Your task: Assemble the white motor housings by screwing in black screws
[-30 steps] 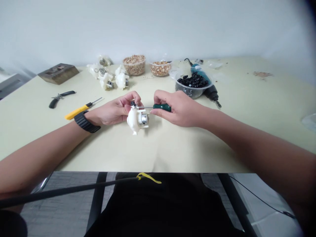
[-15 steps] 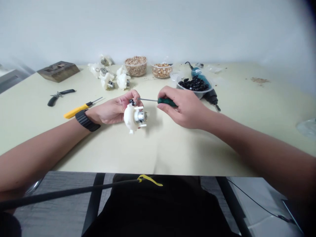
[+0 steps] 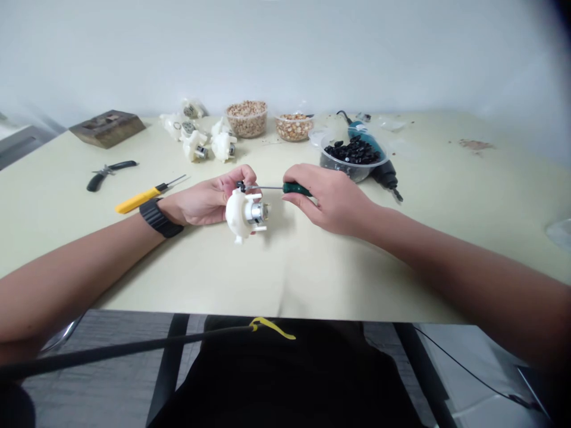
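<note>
Fingers of my left hand [image 3: 209, 199] are closed round a white plastic housing with a small silver motor [image 3: 238, 215], held above the table. A small black part [image 3: 241, 186] sits at the top of this housing, by my thumb and fingertips. My right hand [image 3: 328, 196] grips the green handle of a screwdriver [image 3: 295, 188]. Its thin shaft points left, and the tip is at or very near the black part; whether it is seated in a screw I cannot make out.
Pliers [image 3: 107, 173] and a yellow-handled screwdriver [image 3: 141, 199] lie left. Behind are a block [image 3: 107, 128], several white motor housings [image 3: 223, 145], tubs of small parts [image 3: 247, 122] [image 3: 294, 128], a bowl of black pieces [image 3: 354, 154] and a teal power tool [image 3: 383, 173].
The screwdriver has come down slightly, its tip now at the black part instead of up by my left fingertips. The motor housing stays almost in place.
</note>
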Available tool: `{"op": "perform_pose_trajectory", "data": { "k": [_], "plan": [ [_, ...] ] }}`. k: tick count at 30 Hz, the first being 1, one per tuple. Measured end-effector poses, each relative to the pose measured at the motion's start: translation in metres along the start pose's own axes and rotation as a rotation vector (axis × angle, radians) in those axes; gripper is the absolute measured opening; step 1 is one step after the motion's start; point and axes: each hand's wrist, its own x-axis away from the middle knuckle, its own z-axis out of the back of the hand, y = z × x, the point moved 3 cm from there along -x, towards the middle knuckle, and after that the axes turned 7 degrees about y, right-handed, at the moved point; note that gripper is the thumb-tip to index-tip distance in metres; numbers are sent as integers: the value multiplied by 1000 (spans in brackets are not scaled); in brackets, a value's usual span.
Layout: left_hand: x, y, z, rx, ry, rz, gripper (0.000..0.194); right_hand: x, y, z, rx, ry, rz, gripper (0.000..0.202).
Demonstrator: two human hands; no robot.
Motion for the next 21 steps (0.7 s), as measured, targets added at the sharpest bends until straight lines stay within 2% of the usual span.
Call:
{"op": "perform_pose_trajectory", "data": {
  "k": [5, 10, 12, 16, 21],
  "plan": [
    [0, -1, 1, 21, -59, 2, 32, 0, 0, -1, 52, 1, 34, 26],
    [0, -1, 1, -7, -6, -10, 36, 1, -5, 3, 271, -32, 113, 39],
    [0, -1, 1, -34, 12, -12, 37, 1, -6, 4, 289, -45, 137, 42],
    [0, -2, 1, -60, 19, -21, 39, 1, -6, 4, 127, -54, 119, 38],
    [-1, -5, 1, -99, -25, -48, 36, -2, -5, 6, -102, -114, -58, 29]
  ]
}}
